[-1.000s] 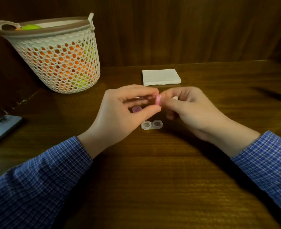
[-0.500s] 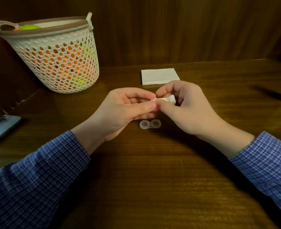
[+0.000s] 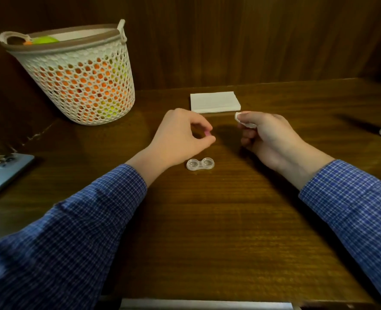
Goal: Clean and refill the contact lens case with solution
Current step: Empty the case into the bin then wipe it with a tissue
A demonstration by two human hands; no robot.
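My left hand (image 3: pixel 180 137) pinches a small pink item (image 3: pixel 207 132), probably a case cap, and my right hand (image 3: pixel 267 137) grips a wad of white tissue (image 3: pixel 241 118), the two hands held apart above the dark wooden table (image 3: pixel 207 231). The open contact lens case (image 3: pixel 200 164) lies on the table between them. A folded tissue stack (image 3: pixel 215 101) and a mesh basket (image 3: pixel 80 86) sit near the wood-panelled wall (image 3: pixel 252 41).

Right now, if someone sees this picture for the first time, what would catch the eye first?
Probably the two hands raised over the middle of the wooden table: the left hand pinches a small pink cap, and the right hand holds a crumpled white tissue. Below them lies the clear contact lens case, both wells uncovered. At the back left stands a white mesh basket.
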